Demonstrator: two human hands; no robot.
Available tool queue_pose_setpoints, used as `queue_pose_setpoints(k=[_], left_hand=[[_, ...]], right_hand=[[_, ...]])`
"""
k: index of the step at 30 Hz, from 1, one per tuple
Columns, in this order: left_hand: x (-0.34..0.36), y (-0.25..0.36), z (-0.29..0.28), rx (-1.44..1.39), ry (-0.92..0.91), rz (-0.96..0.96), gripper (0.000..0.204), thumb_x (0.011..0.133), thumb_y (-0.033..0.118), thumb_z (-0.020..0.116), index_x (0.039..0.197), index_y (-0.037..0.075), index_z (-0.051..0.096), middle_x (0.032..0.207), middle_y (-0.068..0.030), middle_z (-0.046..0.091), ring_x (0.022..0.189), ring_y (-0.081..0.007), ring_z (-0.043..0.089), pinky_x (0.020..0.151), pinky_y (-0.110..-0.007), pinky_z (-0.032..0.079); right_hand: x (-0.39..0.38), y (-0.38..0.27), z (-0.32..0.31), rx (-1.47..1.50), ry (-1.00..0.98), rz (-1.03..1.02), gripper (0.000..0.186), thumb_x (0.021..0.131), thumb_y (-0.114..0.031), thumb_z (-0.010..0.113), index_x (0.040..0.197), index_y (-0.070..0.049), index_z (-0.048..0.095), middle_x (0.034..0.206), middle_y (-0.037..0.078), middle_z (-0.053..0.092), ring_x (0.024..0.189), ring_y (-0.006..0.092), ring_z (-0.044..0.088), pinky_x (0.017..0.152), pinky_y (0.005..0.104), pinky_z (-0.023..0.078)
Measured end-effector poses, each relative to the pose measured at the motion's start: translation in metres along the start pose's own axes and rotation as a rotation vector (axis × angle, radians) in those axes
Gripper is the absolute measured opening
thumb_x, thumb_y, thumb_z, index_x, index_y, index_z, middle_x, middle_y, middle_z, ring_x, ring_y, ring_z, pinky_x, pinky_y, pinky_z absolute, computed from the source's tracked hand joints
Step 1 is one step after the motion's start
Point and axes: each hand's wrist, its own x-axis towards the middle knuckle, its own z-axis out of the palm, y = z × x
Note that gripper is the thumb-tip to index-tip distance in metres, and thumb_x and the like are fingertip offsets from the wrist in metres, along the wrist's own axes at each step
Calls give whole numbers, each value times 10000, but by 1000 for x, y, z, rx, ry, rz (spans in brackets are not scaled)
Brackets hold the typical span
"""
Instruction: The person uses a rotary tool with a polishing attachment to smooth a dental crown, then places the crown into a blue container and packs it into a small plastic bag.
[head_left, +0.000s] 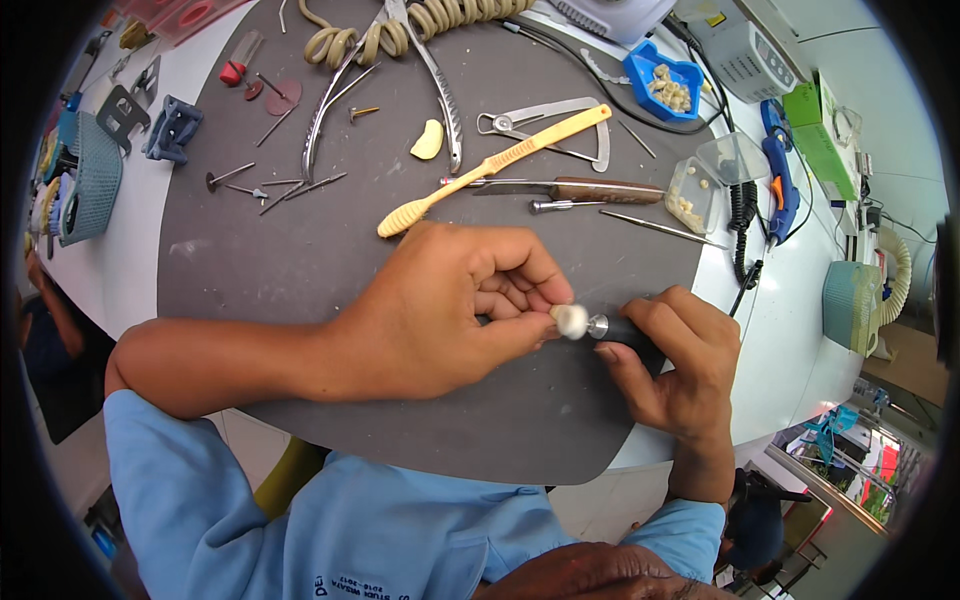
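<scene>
"Where's the cream piece [556,314]?"
"Pinched in the left grip [440,315], against or beside the blurred white tip [573,322]; the right grip [690,350] clasps the black handpiece [638,338]."
"Finished?"
"Seemingly mid-work; what remains can't be told."

Mid-frame, the white polishing tip [574,322] is blurred, and the left grip [450,305] mostly hides a small ivory piece [558,313]. The right grip [685,355] covers the rear of the black handpiece [627,333]. The upper edge crops the metal pliers [440,88].
</scene>
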Motion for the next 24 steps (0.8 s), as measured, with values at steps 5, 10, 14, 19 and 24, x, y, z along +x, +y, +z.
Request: queue_pose_setpoints(k=[5, 10, 14, 19, 24], left_hand=[[0, 1, 0, -4, -8, 13, 176, 1046, -58, 735, 1216, -90, 705, 1151, -138, 782, 1065, -167, 800, 950, -296, 681], [0, 1, 0, 6, -4, 11, 174, 1045, -59, 733, 1214, -89, 706, 1149, -133, 781, 1064, -163, 797, 945, -295, 679], [0, 1, 0, -11, -21, 5, 177, 1042, -62, 734, 1214, -90, 704, 1147, -132, 780, 1058, -161, 796, 947, -290, 675], [0, 2, 0, 0, -16, -3, 183, 1039, -67, 733, 1218, -91, 701, 1143, -130, 779, 1053, -157, 794, 950, -283, 668], [0, 1, 0, 11, -11, 0, 183, 1039, -66, 734, 1217, -91, 701, 1142, -130, 782, 1049, -156, 794, 943, -284, 670]], right_hand=[[0, 1, -1, 7, -4, -3, 303, 803, -255, 967, 943, -71, 771, 735, 64, 565, 582, 256, 582, 525, 399, 429], [0, 1, -1, -5, -14, -17, 301, 799, -254, 968, 941, -75, 771, 727, 61, 556, 580, 253, 583, 525, 397, 427], [1, 1, 0, 14, -8, -7, 301, 798, -251, 967, 940, -73, 769, 728, 61, 566, 583, 250, 588, 524, 393, 430], [1, 1, -1, 21, -11, 2, 299, 801, -247, 964, 942, -68, 770, 735, 64, 581, 588, 251, 597, 526, 391, 436], [0, 2, 0, 12, -9, -4, 298, 804, -247, 962, 946, -67, 770, 731, 64, 574, 585, 252, 596, 526, 394, 436]])
